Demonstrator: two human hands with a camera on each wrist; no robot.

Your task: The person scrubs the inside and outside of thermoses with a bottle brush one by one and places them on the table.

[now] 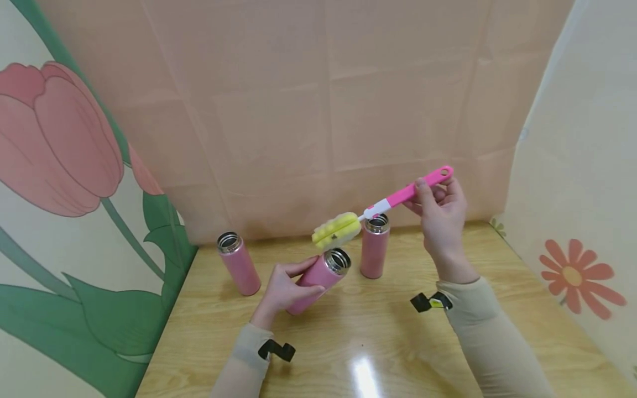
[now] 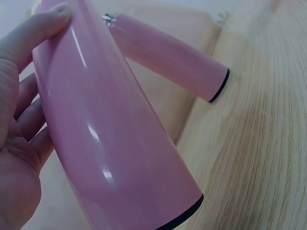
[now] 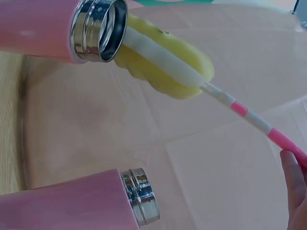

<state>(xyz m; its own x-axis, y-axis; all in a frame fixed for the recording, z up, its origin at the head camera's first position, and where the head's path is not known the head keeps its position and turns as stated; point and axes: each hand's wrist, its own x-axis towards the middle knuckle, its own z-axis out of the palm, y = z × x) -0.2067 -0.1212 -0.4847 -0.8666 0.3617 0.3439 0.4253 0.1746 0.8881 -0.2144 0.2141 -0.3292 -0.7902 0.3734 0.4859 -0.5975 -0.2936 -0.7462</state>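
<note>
My left hand (image 1: 283,290) grips a pink metal bottle (image 1: 314,281) round its body, tilted with its open steel mouth (image 1: 338,260) up and to the right. The left wrist view shows this bottle (image 2: 110,124) close up, its black-edged base low in the picture. With thumb and fingers, my right hand (image 1: 445,221) pinches the pink handle (image 1: 420,187) of a bottle brush. The brush's yellow and white sponge head (image 1: 338,230) hangs just above the held bottle's mouth. In the right wrist view the sponge head (image 3: 165,60) overlaps the bottle's rim.
Two more uncapped pink bottles stand on the wooden table (image 1: 398,337): one at the left (image 1: 240,265), another bottle (image 1: 375,249) behind the brush at the right. A peach sheet (image 1: 278,121) hangs at the back, and flower-patterned walls flank the table.
</note>
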